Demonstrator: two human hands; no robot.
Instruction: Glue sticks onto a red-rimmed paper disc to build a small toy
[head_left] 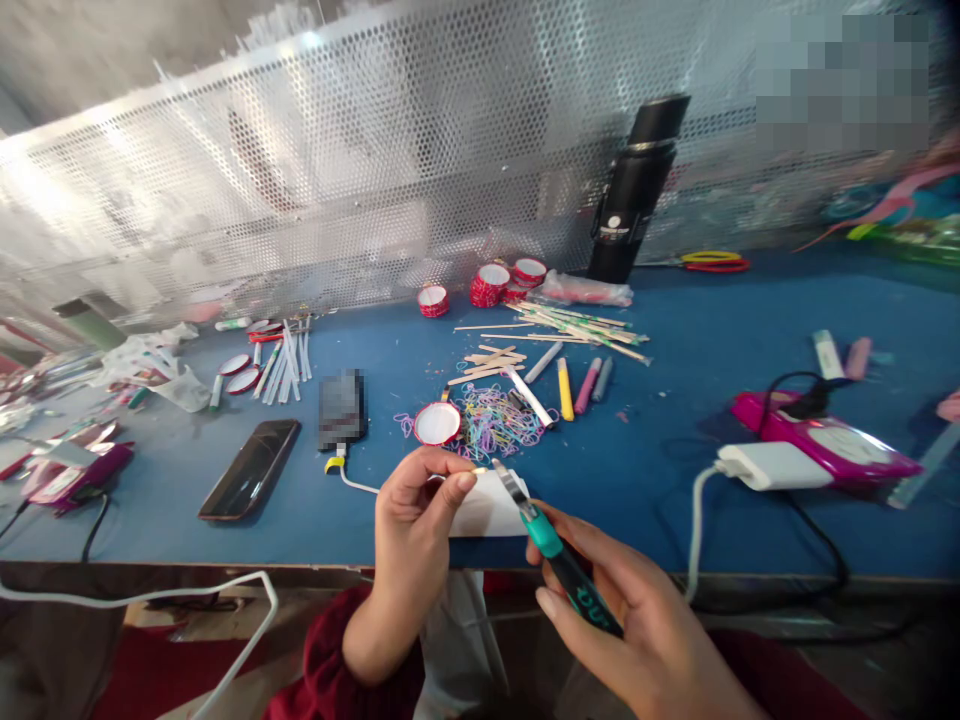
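A small pale piece, perhaps the end of a wooden stick [480,471], is pinched between the thumb and forefinger of my left hand [420,510]. My right hand [622,610] grips a hand tool with a metal head and a teal-and-black handle [551,540]. The tool's tip sits close beside the pale piece; whether they touch I cannot tell. Beneath both hands lies a white sheet [487,508] at the table's front edge. Just beyond are a round red-rimmed white disc [437,424] and a heap of coloured rubber bands [499,422].
Wooden sticks [577,325], markers [565,388], and red tape-like rolls [491,283] lie farther back, near a black flask [634,195]. At left are a phone [251,470] and clear glue-like sticks [281,370]. A magenta power strip [855,445] with cables sits right.
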